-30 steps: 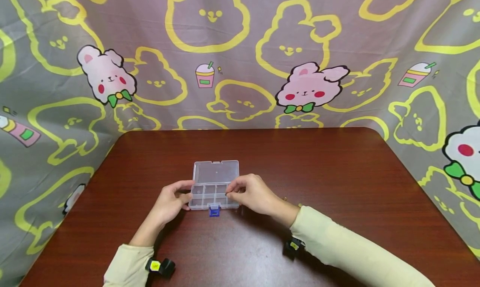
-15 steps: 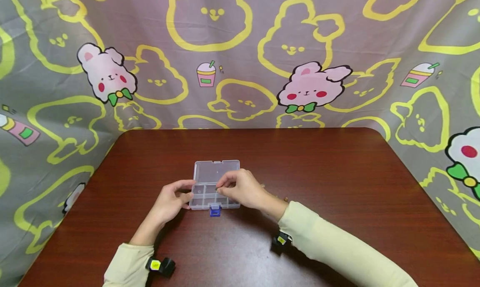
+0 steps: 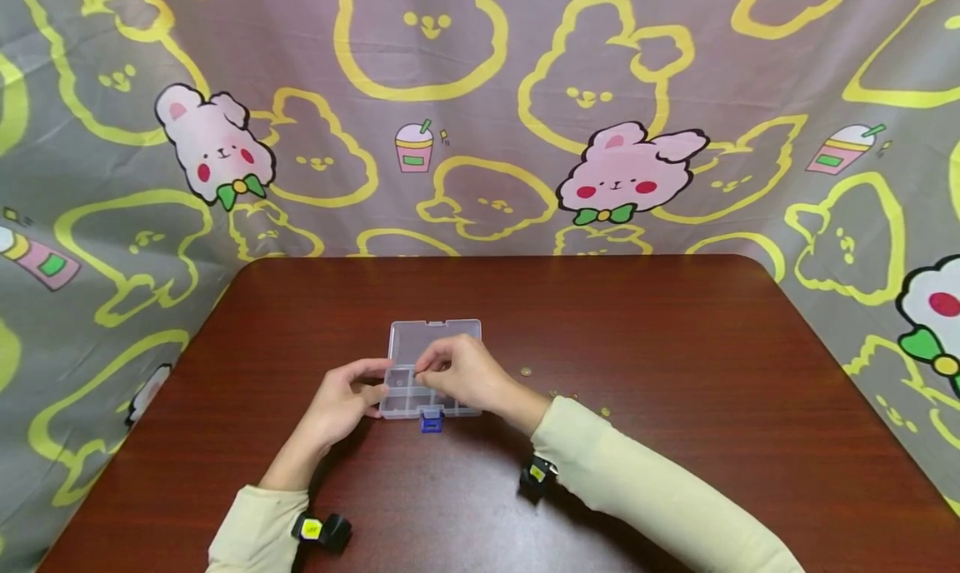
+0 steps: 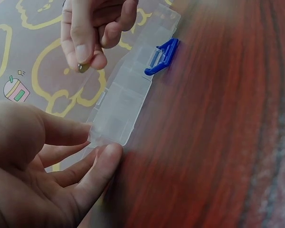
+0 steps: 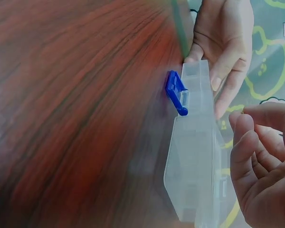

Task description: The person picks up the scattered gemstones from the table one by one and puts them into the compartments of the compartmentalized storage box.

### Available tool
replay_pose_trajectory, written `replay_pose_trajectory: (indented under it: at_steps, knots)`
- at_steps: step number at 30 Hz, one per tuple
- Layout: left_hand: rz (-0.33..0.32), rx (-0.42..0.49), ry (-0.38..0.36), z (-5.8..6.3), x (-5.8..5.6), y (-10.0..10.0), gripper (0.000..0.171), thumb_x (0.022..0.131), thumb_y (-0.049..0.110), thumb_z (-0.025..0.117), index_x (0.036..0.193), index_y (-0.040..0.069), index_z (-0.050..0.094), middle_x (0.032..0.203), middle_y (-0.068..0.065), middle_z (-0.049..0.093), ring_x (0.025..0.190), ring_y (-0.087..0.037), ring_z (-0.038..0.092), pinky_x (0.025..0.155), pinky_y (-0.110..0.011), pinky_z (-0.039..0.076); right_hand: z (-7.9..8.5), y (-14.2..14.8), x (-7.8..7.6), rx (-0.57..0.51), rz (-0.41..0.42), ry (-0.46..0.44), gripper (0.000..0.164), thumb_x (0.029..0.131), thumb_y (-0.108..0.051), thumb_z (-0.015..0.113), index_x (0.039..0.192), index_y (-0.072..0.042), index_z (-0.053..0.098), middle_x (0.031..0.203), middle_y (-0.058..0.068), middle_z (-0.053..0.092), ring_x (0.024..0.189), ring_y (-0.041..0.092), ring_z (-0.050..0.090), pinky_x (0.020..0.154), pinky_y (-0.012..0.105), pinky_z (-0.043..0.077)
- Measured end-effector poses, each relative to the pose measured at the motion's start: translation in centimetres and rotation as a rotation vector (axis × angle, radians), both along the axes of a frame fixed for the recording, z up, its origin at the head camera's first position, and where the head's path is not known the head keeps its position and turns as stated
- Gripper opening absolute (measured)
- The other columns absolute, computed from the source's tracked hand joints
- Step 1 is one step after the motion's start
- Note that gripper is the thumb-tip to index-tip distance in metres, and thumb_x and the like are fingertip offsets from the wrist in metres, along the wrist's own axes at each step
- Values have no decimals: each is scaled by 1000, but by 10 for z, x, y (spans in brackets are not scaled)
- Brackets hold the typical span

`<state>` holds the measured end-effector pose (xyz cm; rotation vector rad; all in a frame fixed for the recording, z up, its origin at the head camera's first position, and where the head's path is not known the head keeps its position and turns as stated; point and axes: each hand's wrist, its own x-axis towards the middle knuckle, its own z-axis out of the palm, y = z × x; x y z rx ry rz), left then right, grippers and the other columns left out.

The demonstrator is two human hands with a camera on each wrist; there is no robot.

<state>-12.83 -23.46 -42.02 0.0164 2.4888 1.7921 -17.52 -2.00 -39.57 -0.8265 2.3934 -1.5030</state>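
Observation:
A clear plastic compartment box (image 3: 420, 402) lies on the table with its lid (image 3: 408, 340) raised and its blue latch (image 3: 431, 421) hanging at the front. My left hand (image 3: 343, 402) grips the box's left end between thumb and fingers. Above the rear compartments, left of the middle, my right hand (image 3: 468, 377) pinches a small shiny gold-coloured piece (image 4: 83, 68) between thumb and fingertips. What exact kind of piece it is cannot be made out. The right hand covers part of the compartments and lid.
Several small gold-coloured pieces (image 3: 527, 371) lie scattered on the brown table (image 3: 675, 331) to the right of the box, partly beside my right forearm. A patterned cloth (image 3: 480, 123) hangs behind the table and at its sides.
My right hand has moved left across the box, from the right-hand compartments towards the left, with the piece in its fingertips. More pieces on the table are now uncovered. The left hand stays put.

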Motion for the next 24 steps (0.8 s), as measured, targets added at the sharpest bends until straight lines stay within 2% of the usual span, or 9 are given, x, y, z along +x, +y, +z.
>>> replay_pose_trajectory:
  at_steps: [9,18,24]
  knots:
    - [-3,-17,-3,-1,-3,0,38,93,-8,60,131,-8,60,124,-29,61,84,-27,68,63,-35,60,-1,-12,-2,24,1,10,2,87,-4,75,88,-5,75,70,-5,68,48,8,58,47,21,49]
    - [-8,3,0,1,-1,1,38,93,-8,60,130,-10,59,125,-31,60,84,-27,67,62,-36,60,-2,-17,-5,52,-28,45,4,85,-5,76,86,-9,76,68,-8,67,48,6,58,47,21,48]
    - [2,-11,-11,-1,-1,0,37,93,-8,59,130,-9,59,125,-30,60,83,-25,67,63,-35,60,-3,-21,-6,77,-52,73,5,83,-6,78,85,-11,76,68,-9,66,54,2,56,50,20,46]
